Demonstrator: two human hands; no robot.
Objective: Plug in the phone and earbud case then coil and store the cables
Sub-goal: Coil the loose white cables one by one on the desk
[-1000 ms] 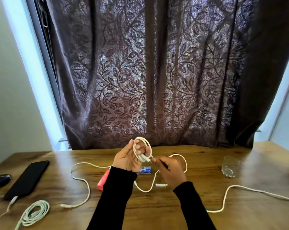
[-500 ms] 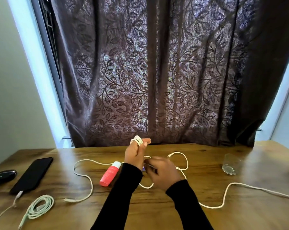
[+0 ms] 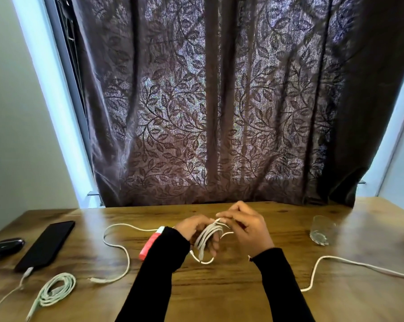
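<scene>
White cable (image 3: 205, 238) is wound in several loops around the fingers of the left hand (image 3: 197, 232), whose grip curls round the bundle just below the middle of the frame; the hand seems to serve as a spool, so that the turns stay even and do not spring apart. Just beside it, the right hand (image 3: 245, 225) pinches the strand at the top of the loops, its grip narrow on the cord, most likely to guide the next turn or tuck the end. A short tail with a plug hangs under the left hand, just above the wooden table (image 3: 219, 296). Outward from the hands, a second white cable (image 3: 117, 247) snakes loose across the table to the left, and a third cable (image 3: 331, 261) trails off to the right edge; both look uncoiled. Partly hidden behind the left sleeve lies a pink tube (image 3: 150, 245). At lower left sits a finished coil (image 3: 57, 287), probably parked there out of the way. Beyond it, the dark phone (image 3: 45, 245) lies flat with a plug in its near end, and at the far left edge a small dark earbud case (image 3: 7, 245) rests on the table; whether it is plugged in I cannot tell. A clear glass (image 3: 321, 231) stands at the right, well apart from the work.
</scene>
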